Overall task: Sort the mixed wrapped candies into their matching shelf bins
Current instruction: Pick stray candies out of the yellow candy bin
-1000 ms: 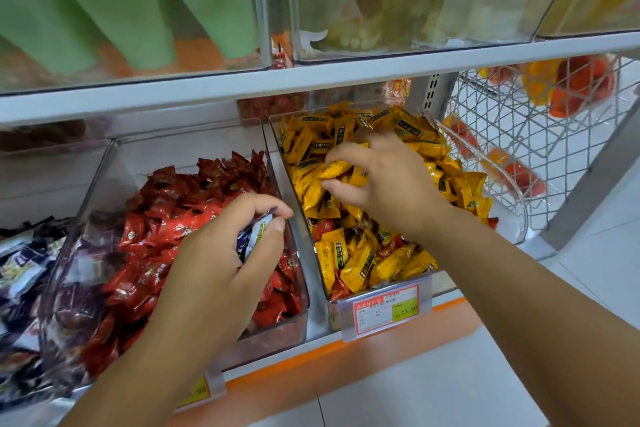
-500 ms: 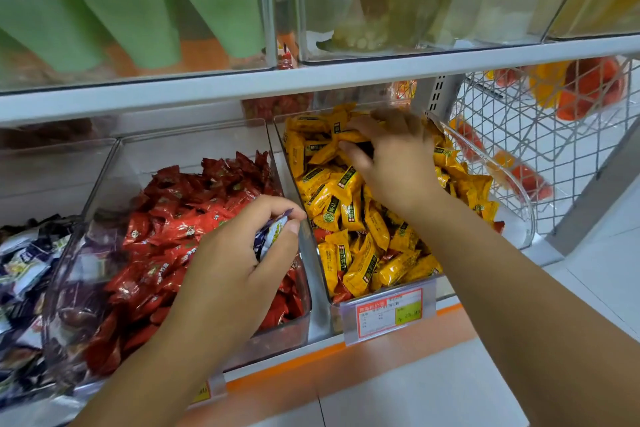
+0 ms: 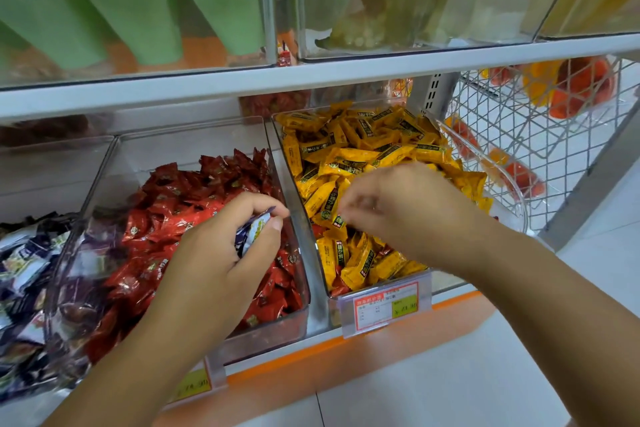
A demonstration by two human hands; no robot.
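My left hand (image 3: 221, 256) hovers over the clear bin of red candies (image 3: 180, 204) and grips a few blue-and-white wrapped candies (image 3: 253, 232) between thumb and fingers. My right hand (image 3: 398, 208) is blurred, with fingers curled down into the front half of the bin of yellow candies (image 3: 363, 146). Whether it holds a candy is hidden. A few red candies (image 3: 319, 229) lie among the yellow ones near the bin's left wall. At the far left sits a bin of dark blue-and-white candies (image 3: 20, 260).
A white shelf edge (image 3: 311, 74) runs just above the bins, carrying clear boxes of green packets (image 3: 131, 21). A wire basket (image 3: 519, 135) with orange and red packs stands to the right. Price tags (image 3: 386, 305) hang at the shelf front, above white floor.
My right hand has pulled back from the rear of the yellow bin to its front half. The left hand has stayed over the red bin with the blue-and-white candies.
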